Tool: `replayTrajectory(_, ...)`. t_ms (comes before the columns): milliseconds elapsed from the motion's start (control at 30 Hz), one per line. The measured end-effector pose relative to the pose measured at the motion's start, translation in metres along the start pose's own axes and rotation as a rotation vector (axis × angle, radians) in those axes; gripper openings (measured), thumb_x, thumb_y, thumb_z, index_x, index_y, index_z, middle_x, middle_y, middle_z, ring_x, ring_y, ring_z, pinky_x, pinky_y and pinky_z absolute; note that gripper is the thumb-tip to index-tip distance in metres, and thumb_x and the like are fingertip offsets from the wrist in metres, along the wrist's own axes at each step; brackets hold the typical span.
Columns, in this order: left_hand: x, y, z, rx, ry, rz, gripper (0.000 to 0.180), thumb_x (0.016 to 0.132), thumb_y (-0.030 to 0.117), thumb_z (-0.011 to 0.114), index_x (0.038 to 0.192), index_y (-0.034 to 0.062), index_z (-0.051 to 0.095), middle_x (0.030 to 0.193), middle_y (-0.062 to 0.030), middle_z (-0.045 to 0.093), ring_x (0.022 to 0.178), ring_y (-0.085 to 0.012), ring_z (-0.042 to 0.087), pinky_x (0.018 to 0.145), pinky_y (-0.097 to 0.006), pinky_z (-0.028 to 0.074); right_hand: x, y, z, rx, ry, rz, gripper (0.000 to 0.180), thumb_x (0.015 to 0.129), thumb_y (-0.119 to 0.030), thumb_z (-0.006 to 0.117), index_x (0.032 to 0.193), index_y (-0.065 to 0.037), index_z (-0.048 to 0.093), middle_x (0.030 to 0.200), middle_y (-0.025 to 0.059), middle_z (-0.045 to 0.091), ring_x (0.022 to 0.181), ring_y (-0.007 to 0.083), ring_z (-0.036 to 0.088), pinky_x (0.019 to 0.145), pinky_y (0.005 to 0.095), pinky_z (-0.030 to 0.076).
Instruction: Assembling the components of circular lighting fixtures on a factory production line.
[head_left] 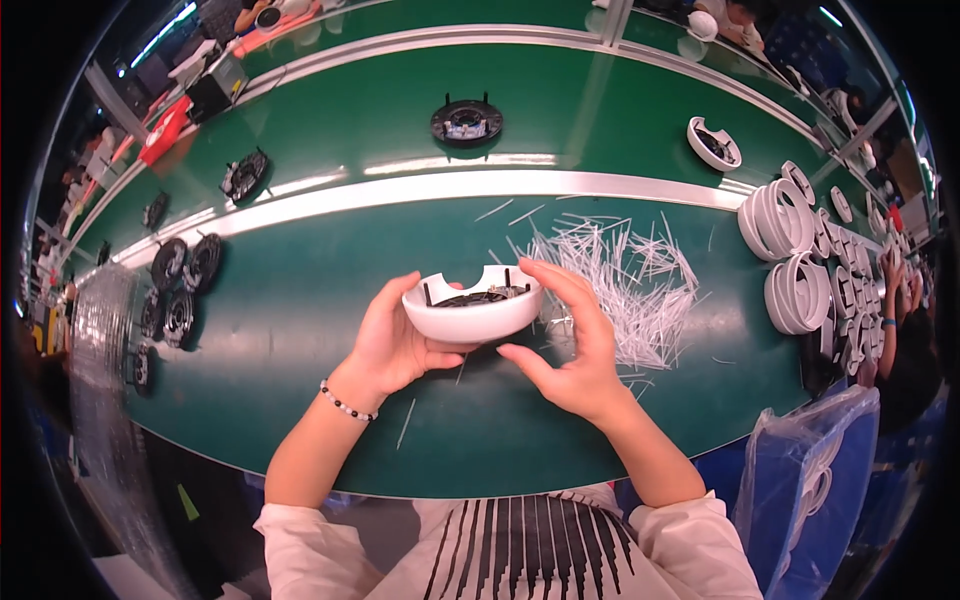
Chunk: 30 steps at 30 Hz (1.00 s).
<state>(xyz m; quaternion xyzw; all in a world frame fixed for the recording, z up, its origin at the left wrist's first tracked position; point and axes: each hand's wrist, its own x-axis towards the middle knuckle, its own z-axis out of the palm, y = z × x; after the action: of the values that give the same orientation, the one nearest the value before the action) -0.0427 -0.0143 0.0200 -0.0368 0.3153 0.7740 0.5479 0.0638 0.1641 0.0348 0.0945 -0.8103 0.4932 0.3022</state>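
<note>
Left hand (383,338) holds the shell (472,323); right hand (584,362) stands wide beside it, grip unclear. A slack hold could drop it onto the bench (285,300).

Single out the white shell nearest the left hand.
The shell held up in the left hand, black parts inside; the other white shells are well off to the right.

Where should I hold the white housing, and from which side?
Probably by the smooth outer wall of the white housing, left hand from the left and right hand from the right. That wall curves smoothly, while black posts stand inside the open top and the far rim is notched, so gripping from above looks riskier.
</note>
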Motion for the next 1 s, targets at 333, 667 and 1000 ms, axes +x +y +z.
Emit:
replayTrajectory(333,0.051,0.080,-0.021,0.287,0.299,0.586,0.032,0.086,0.029,0.043,0.108,0.0047,0.043,0.101,-0.0121,0.052,0.082,-0.0230,0.058,0.060,-0.032,0.055,0.004,0.040,-0.214,-0.466,0.656,0.065,0.033,0.063,-0.009,0.068,0.094,-0.002,0.057,0.105,0.0121,0.055,0.099,0.0240,0.051,0.086,0.0318,0.039)
replayTrajectory(667,0.133,0.182,-0.089,0.205,0.412,0.735,0.029,0.084,0.022,0.049,0.104,0.0044,0.039,0.106,-0.0134,0.046,0.091,-0.0275,0.052,0.078,-0.039,0.047,-0.071,0.092,-0.290,-1.226,0.563,0.618,0.021,0.075,-0.020,0.055,0.078,-0.001,0.063,0.072,0.0171,0.060,0.068,0.0327,0.058,0.067,0.0383,0.044)
replayTrajectory(1000,0.152,0.174,0.012,1.947,1.056,1.684,0.041,0.070,0.010,0.056,0.109,-0.0001,0.045,0.113,-0.0194,0.047,0.108,-0.0321,0.041,0.090,-0.039,0.032,-0.082,0.095,-0.311,-0.933,1.045,0.321,0.017,0.081,-0.009,0.055,0.087,0.006,0.059,0.078,0.0080,0.062,0.069,0.0130,0.055,0.064,0.0243,0.043)
